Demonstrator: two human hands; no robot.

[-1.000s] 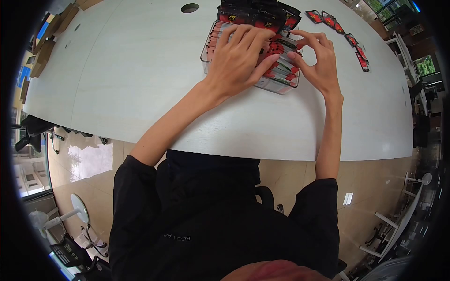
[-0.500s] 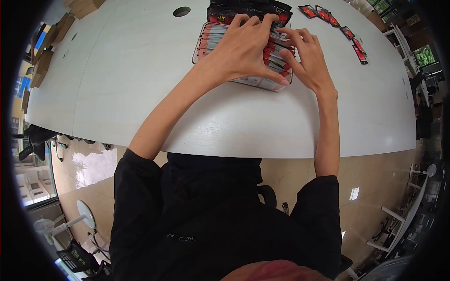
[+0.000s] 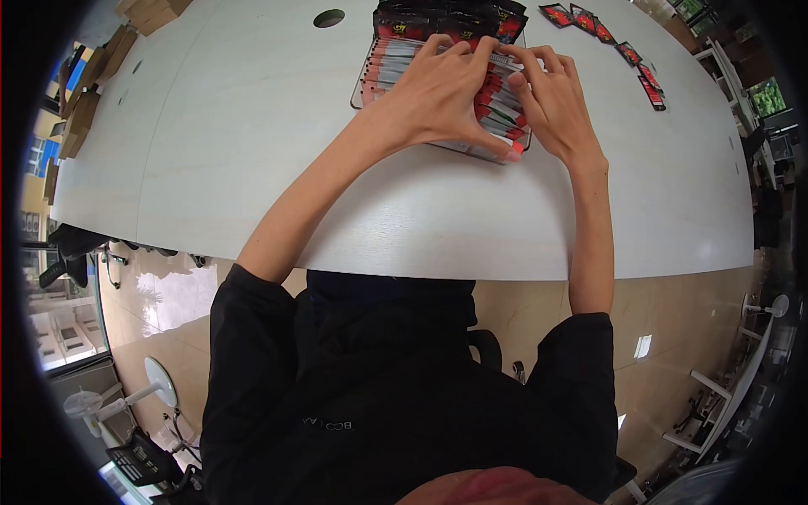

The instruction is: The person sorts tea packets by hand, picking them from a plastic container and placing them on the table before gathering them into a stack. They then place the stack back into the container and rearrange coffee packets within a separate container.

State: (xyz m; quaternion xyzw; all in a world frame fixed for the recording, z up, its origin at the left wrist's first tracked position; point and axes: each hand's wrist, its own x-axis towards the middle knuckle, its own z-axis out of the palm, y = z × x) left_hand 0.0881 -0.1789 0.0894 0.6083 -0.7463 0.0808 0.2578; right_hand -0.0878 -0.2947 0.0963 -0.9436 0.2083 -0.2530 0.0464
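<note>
A clear-rimmed tray (image 3: 357,103) at the top middle is packed with upright stick sachets (image 3: 389,63), grey-white with red ends. Over its right part my left hand (image 3: 442,93) lies spread, fingertips on the far side and thumb stretched to the near right corner. Red and grey sachets (image 3: 501,109) show between that thumb and fingers. My right hand (image 3: 551,105) is at the tray's right edge, fingers bent and thumb apart from them. Its index fingertip meets the far end of the sachets, close to my left fingers. Black-and-red packs (image 3: 404,25) stand along the tray's far side.
Several black-and-red sachets (image 3: 627,55) lie in a curved line on the white table (image 3: 227,151), right of the tray. A round cable hole (image 3: 329,18) is at the back. Cardboard boxes (image 3: 80,122) stand along the far left edge.
My right thumb has lifted away from the sachets slightly, and that hand's fingers have shifted toward my left fingertips. My left hand stays spread in nearly the same place. The whole view has shifted slightly.
</note>
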